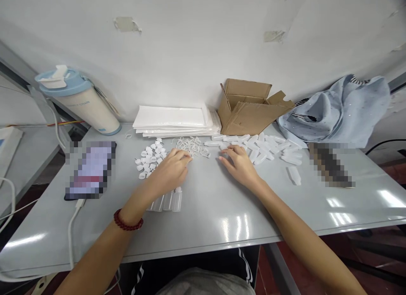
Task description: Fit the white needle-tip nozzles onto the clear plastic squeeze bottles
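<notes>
My left hand (173, 168) reaches in beside a pile of thin white plastic rings (192, 146). Its fingers are bent and drawn together; whatever may be between their tips is too small to make out. White pointed caps (147, 161) lie in a heap just left of that hand. Partly hidden under its wrist, several clear small bottles (168, 202) lie in a row, one with a white top fitted. My right hand (239, 164) rests at the near left edge of a heap of translucent small bottles (266, 147), thumb and fingers apart, with nothing seen in them.
A stack of white bags (173, 117) and an open cardboard box (247, 117) stand against the wall. A tumbler (85, 100) and a phone (91, 168) with a cable are at left. Blue cloth (336, 111) and a dark flat object (333, 166) lie at right.
</notes>
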A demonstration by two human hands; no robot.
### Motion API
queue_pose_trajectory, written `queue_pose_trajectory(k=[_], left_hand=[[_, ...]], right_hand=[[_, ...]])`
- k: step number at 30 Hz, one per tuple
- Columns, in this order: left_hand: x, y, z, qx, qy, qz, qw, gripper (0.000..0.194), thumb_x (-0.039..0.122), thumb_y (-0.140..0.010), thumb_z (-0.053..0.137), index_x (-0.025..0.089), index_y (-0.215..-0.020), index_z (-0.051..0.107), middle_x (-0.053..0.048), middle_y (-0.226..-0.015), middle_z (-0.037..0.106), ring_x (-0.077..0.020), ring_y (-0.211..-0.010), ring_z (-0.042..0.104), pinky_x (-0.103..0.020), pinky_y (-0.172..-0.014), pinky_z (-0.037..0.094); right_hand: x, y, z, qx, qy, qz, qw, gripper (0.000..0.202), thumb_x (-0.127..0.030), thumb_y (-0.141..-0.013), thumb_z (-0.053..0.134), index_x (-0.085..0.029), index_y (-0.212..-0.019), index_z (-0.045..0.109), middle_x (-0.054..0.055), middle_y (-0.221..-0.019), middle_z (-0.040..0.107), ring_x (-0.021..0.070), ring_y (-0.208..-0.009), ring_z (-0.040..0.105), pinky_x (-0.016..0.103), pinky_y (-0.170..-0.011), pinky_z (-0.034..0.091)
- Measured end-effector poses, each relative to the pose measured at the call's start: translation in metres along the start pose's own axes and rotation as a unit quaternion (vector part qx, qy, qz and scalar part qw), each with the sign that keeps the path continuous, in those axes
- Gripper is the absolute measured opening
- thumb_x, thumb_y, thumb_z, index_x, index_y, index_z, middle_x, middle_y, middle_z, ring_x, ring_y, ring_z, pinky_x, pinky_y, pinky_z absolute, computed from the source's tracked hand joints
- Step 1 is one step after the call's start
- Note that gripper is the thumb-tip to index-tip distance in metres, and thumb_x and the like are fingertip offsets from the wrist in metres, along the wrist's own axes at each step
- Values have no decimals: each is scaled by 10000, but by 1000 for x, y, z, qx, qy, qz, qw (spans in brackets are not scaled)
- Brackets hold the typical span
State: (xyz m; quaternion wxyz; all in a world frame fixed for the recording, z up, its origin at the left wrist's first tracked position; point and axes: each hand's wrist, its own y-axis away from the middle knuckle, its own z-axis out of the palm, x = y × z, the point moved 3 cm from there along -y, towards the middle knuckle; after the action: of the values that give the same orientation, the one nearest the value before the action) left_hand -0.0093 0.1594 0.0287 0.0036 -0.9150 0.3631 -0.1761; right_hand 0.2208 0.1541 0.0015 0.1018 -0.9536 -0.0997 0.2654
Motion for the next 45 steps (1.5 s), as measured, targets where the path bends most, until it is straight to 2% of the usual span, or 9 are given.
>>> queue_pose_trajectory(k=[8, 13, 17, 21, 26, 30, 35, 40, 45], left_hand=[[2, 4, -9, 69, 47, -39, 996, 345, 130, -891, 360, 154, -1123, 614, -100, -1111, 606, -252, -1086, 529, -438, -920, 491], [2, 4, -21, 196, 64, -110, 972, 379, 194, -908, 397, 110, -1245, 549, -136, -1221, 554, -260, -1141, 522, -398, -891, 503], [2, 6, -25, 262, 138, -150, 943, 316, 215, -905, 440, 153, -1148, 634, -90, -1151, 616, -199, -957, 608, -276, -641, 528], [3, 6, -26, 279, 261, -196, 903, 228, 242, -876, 515, 186, -1008, 693, -54, -1072, 664, -177, -901, 633, -259, -639, 544], [6, 9, -31, 274, 350, -241, 863, 322, 239, -857, 545, 217, -1161, 649, -63, -1094, 661, -156, -798, 636, -239, -551, 539], [9, 9, -28, 244, 308, -196, 899, 367, 231, -874, 512, 254, -1229, 603, -61, -1210, 602, -147, -808, 630, -221, -518, 521], [22, 5, -18, 197, 207, -88, 954, 296, 176, -903, 439, 206, -1094, 663, -74, -1149, 636, -192, -976, 631, -332, -810, 560], [34, 5, -18, 199, 194, -27, 960, 261, 163, -913, 441, 162, -1053, 662, -98, -1076, 659, -194, -986, 634, -336, -853, 544], [33, 6, -17, 241, 158, -10, 958, 263, 131, -906, 433, 174, -1057, 645, -91, -1058, 655, -191, -987, 633, -338, -857, 533]], right_hand=[[-1, 1, -9, 36, -58, 38, 997, 105, -243, -838, 537, -201, -773, 607, 47, -789, 642, 196, -703, 567, 325, -650, 449], [-11, 5, -18, 48, -135, 64, 988, 100, -265, -848, 556, -203, -780, 594, 23, -789, 642, 157, -660, 542, 286, -613, 414], [-21, 8, -19, 16, -248, 89, 964, 135, -332, -841, 606, -201, -829, 580, 15, -793, 615, 150, -677, 535, 282, -617, 401], [-31, 11, -15, -32, -374, 98, 922, 217, -379, -838, 634, -206, -913, 526, -4, -774, 618, 155, -691, 616, 296, -665, 428], [-41, 17, -9, -96, -449, 101, 883, 239, -388, -863, 619, -216, -991, 516, 16, -871, 677, 152, -723, 659, 320, -746, 461], [-45, 18, -7, -114, -478, 108, 864, 268, -403, -853, 632, -219, -1010, 515, 23, -892, 684, 159, -742, 672, 333, -774, 472], [-51, 19, -4, -131, -528, 122, 830, 305, -396, -834, 662, -231, -1038, 505, 28, -929, 704, 176, -827, 696, 346, -829, 479], [-55, 21, 2, -126, -554, 134, 812, 282, -382, -823, 682, -231, -1002, 526, 15, -903, 716, 167, -848, 696, 346, -878, 469], [-57, 22, 2, -119, -539, 139, 822, 269, -414, -817, 679, -228, -955, 541, 24, -915, 716, 181, -827, 701, 372, -888, 474]])
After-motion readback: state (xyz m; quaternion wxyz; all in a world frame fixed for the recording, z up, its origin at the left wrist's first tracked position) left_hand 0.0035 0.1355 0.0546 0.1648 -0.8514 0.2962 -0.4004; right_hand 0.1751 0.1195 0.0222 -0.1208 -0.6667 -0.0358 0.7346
